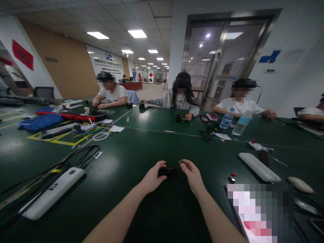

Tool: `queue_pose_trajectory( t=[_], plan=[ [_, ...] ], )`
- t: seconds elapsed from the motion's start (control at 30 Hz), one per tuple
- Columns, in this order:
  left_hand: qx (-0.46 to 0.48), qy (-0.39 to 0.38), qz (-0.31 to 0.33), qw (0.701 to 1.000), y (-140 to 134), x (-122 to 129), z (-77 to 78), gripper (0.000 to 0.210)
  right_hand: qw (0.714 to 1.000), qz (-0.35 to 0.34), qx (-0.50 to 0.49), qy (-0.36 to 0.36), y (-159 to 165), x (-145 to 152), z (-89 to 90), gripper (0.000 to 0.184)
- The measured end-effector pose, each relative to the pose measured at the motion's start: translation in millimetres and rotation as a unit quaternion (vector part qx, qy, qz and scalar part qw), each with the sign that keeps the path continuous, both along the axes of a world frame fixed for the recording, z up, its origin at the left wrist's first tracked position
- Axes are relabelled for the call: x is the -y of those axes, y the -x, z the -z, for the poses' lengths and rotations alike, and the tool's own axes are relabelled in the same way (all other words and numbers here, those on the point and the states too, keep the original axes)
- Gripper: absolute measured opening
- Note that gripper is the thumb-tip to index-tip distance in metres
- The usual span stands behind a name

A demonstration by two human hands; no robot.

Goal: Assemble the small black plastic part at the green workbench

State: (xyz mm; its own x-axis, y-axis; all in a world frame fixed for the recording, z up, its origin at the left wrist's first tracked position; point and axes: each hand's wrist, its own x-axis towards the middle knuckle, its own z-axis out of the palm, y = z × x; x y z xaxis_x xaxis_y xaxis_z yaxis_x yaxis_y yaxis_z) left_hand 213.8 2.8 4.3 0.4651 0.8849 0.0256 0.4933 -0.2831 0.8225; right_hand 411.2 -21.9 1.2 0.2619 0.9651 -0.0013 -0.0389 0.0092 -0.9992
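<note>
My left hand (pixel 154 176) has its thumb and fingers closed around one end of a small black object (pixel 170 171), low over the green table. The kind of object cannot be made out against the dark surface. Just to its right, my right hand (pixel 191 173) is pinched, fingertips together and apart from the black object. A tiny dark thing may be between those fingertips, too small to name.
A white power strip (pixel 57 192) with cables lies at left, another white strip (pixel 259 167) at right. Nearby are a small red-topped item (pixel 233 178) and a blurred-out screen (pixel 260 212). Farther off stand water bottles (pixel 242 124) and a blue tray (pixel 42 121). Several people sit opposite.
</note>
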Motion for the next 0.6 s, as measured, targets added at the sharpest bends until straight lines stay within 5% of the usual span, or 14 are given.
queue_pose_trajectory(
  t=[0.1, 0.17, 0.4, 0.6],
  plan=[
    [-0.009, 0.006, -0.003, 1.000, 0, 1, -1.0, 0.057, 0.981, 0.060, -0.183, 0.010, -16, -9, 13.0, 0.027],
    [-0.008, 0.009, -0.004, 1.000, 0, 1, -1.1, 0.056, 0.972, 0.073, -0.222, 0.015, -23, -12, 19.1, 0.027],
    [0.007, 0.007, -0.003, 1.000, 2, 2, -1.7, 0.056, 0.992, 0.061, -0.112, 0.020, -26, -13, 21.9, 0.036],
    [0.020, -0.013, 0.008, 1.000, 0, 2, -1.7, 0.055, 0.992, 0.047, -0.116, 0.027, -23, -10, 18.1, 0.037]
  ],
)
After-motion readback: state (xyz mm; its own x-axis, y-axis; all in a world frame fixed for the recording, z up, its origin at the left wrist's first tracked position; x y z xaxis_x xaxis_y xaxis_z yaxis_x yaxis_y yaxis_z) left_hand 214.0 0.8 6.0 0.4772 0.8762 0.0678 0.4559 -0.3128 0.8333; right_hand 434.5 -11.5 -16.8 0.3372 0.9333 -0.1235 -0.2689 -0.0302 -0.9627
